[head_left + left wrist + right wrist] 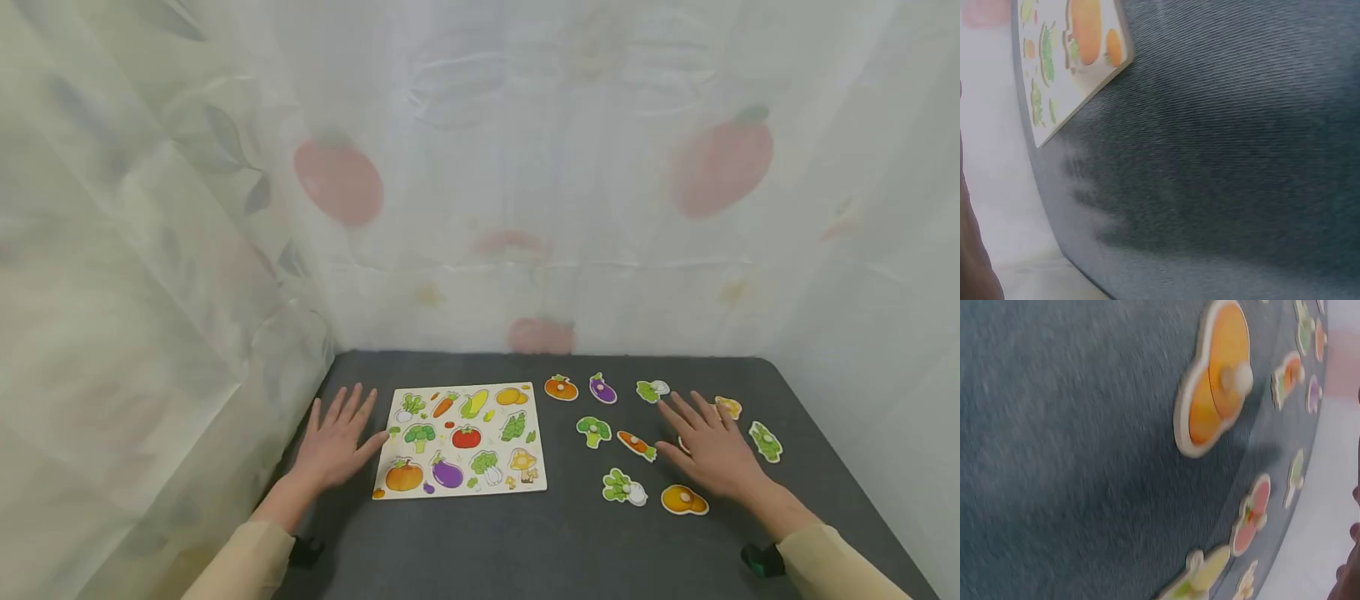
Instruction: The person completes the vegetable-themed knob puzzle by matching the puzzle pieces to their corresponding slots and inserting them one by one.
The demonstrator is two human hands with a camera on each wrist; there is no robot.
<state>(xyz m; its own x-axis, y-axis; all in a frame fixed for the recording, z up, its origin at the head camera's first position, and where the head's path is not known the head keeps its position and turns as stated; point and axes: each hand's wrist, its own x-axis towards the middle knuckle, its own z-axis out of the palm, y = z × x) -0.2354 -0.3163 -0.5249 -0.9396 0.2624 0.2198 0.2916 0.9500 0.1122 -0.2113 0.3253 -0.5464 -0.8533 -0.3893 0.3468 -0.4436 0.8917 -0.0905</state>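
My left hand, fingers spread, is by the left edge of a white vegetable puzzle board, thumb tip at that edge. Several pictures of vegetables cover the board. Over the loose puzzle pieces on the right is my right hand, fingers also spread and holding nothing. Around it are a carrot piece, a yellow-orange potato-like piece, a pea-pod piece and a white-and-green leafy piece. A red piece, partly hidden by that hand in the head view, shows in the right wrist view.
Also on the dark table lie a pumpkin piece, an eggplant piece, a broccoli piece and a radish piece. Pieces carry small knobs. Pale printed curtains surround the table's back and sides.
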